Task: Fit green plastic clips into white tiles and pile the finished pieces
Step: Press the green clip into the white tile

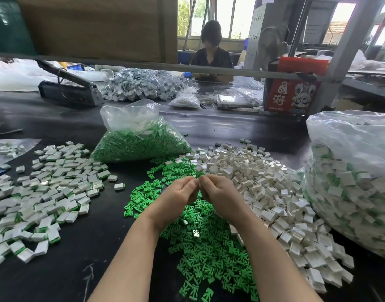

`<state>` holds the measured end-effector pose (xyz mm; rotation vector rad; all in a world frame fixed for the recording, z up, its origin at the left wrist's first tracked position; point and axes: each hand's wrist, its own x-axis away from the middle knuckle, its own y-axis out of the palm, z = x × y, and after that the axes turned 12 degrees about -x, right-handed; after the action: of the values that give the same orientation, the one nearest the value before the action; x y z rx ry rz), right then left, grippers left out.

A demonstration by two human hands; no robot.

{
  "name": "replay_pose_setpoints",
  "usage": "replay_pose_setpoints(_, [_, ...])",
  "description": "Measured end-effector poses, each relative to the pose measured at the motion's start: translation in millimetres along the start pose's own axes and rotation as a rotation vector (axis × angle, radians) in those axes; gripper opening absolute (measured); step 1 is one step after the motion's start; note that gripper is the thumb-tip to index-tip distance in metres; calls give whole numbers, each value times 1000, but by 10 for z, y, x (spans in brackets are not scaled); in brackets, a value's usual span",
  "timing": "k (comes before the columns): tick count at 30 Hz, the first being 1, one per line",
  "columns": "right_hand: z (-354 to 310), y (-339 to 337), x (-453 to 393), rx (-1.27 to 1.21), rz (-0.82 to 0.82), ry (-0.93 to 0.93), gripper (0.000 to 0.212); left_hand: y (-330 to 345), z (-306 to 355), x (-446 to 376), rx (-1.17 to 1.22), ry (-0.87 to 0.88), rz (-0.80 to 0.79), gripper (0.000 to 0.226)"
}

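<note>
Centrally, left hand [176, 194] and right hand [217, 192] meet fingertip to fingertip, curled around a hidden piece; loose green plastic clips [204, 247] lie below, at six o'clock, white square tiles [263, 186] at three, nearer the right.

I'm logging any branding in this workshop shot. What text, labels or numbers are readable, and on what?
"国潮": large white characters on the front of the red carton at the table's far side.
Small white marks along the carton's lower edge: too small to read.
Nothing readable on the bags, tiles or clips.
</note>
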<state>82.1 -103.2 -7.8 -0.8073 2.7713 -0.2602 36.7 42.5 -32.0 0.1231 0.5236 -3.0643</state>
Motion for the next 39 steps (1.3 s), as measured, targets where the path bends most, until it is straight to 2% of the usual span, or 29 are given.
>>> replay_pose_setpoints(6, [-50, 88, 28, 249, 21, -70, 40, -3, 49, 17, 2, -10, 6, 26])
replay_pose_setpoints(10, [-24, 115, 39, 332, 32, -45, 41, 42, 82, 15, -16, -50, -2, 46])
replay_pose_setpoints(19, [71, 118, 22, 369, 114, -18, 45, 127, 6, -21, -52, -71, 36, 30])
replay_pose_setpoints(27, [59, 128, 55, 393, 107, -50, 49, 111, 17, -22, -3, -87, -9, 40])
replay_pose_setpoints(39, [89, 66, 33, 448, 51, -44, 50, 65, -28, -38, -105, -79, -109, 38])
